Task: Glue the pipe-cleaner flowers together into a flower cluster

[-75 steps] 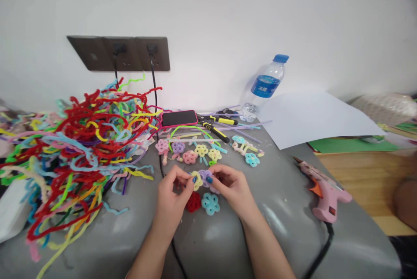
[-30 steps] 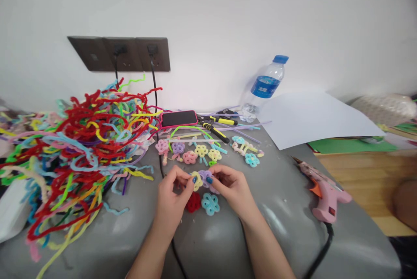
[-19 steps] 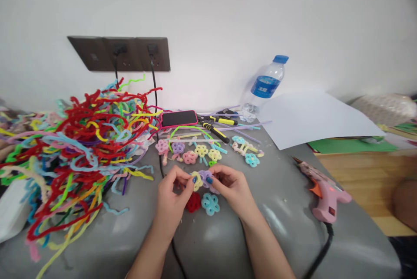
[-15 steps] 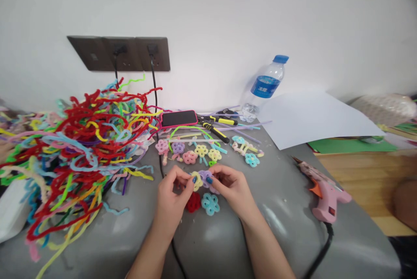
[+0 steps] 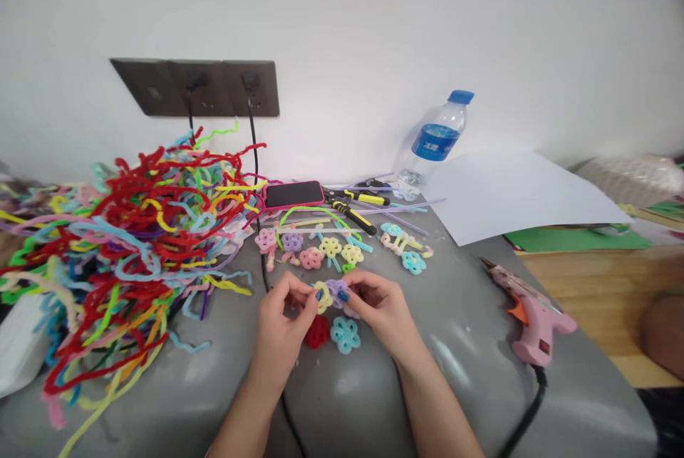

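Two hands are noted near the middle of a grey tabletop [image 5: 363,408]; clock bearings are taken from between them, with 12 toward the wall. Left hand [image 5: 283,315]: thumb and forefinger closed in a pinch on a yellow flower [image 5: 322,298], its left part covered by the thumb; the remaining fingers are curled and partly concealed. Right hand [image 5: 382,312]: thumb and fingers pinched on a purple flower [image 5: 335,290], directly beside the yellow one; whether the two are joined cannot be determined. A paler piece below the right thumb is mostly obscured. At 7 o'clock lies a red flower [image 5: 318,333], partly hidden by the left hand; at 5, a light-blue flower [image 5: 345,335] lies in full view. Finished-looking flowers [image 5: 311,257] spread from 10 to 1, some overlapping stems. Pliers [image 5: 357,217] at 12 are partly covered by stems, their tips unclear. At 9 to 10, a tangled heap of fuzzy stems [image 5: 139,230] conceals its own lower layers; a white object [image 5: 21,351] beside it is cut off. At 3, a pink glue gun [image 5: 537,323] trails a cable [image 5: 526,419] out of frame.
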`<state>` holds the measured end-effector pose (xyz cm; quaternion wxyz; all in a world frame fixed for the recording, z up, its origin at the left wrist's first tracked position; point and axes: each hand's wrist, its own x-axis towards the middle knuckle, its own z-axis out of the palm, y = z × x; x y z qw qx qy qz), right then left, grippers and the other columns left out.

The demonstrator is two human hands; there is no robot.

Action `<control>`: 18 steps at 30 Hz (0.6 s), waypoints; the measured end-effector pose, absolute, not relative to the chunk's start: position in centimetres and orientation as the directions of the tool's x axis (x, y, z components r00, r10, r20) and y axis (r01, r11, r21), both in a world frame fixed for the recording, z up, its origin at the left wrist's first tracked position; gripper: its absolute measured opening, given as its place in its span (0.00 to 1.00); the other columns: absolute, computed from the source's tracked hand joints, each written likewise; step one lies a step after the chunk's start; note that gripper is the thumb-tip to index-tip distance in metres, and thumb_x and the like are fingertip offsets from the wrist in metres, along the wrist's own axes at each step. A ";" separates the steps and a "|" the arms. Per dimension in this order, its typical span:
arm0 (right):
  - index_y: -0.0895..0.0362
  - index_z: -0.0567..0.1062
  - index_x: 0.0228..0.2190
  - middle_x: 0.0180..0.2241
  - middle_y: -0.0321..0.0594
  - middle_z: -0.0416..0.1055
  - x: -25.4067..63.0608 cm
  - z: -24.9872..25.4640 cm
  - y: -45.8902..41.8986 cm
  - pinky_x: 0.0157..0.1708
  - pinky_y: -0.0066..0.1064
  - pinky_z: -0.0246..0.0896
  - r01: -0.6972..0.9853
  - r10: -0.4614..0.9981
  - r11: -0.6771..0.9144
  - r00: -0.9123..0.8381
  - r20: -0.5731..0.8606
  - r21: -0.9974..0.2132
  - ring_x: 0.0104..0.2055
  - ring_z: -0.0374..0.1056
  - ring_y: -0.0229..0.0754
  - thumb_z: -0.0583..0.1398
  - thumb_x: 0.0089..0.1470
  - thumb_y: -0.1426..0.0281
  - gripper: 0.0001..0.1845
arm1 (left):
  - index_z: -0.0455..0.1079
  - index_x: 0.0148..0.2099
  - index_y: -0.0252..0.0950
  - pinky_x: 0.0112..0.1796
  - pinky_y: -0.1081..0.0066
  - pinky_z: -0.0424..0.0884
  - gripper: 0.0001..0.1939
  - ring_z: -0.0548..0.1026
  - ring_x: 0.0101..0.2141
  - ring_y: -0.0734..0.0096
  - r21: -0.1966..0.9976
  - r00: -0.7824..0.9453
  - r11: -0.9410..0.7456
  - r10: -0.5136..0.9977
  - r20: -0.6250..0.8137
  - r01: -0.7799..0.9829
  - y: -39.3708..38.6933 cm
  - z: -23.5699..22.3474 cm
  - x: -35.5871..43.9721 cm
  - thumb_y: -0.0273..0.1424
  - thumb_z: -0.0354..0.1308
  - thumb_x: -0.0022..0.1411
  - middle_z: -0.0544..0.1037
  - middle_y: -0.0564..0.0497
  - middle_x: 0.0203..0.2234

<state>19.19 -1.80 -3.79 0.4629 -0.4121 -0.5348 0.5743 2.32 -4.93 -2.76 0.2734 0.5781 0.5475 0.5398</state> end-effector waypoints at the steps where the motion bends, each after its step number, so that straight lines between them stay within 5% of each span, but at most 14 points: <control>1: 0.58 0.79 0.30 0.24 0.36 0.70 19.2 -3.8 -1.8 0.25 0.27 0.55 -0.090 0.973 0.001 -0.232 0.022 -0.996 0.24 0.61 0.35 0.67 0.51 0.63 0.10 | 0.67 0.30 0.37 0.26 0.82 0.66 0.06 0.70 0.23 0.80 0.907 -0.182 -0.251 0.928 0.324 0.337 -4.9 -2.8 2.3 0.27 0.58 0.59 0.70 0.59 0.21; 18: 0.57 0.79 0.30 0.22 0.36 0.70 19.1 -3.4 -1.8 0.23 0.28 0.57 -0.073 0.977 0.003 -0.213 0.018 -0.997 0.22 0.61 0.36 0.68 0.50 0.58 0.14 | 0.67 0.30 0.37 0.27 0.80 0.66 0.06 0.70 0.24 0.77 0.925 -0.189 -0.206 0.943 0.275 0.318 -5.0 -2.6 2.3 0.29 0.58 0.59 0.70 0.57 0.21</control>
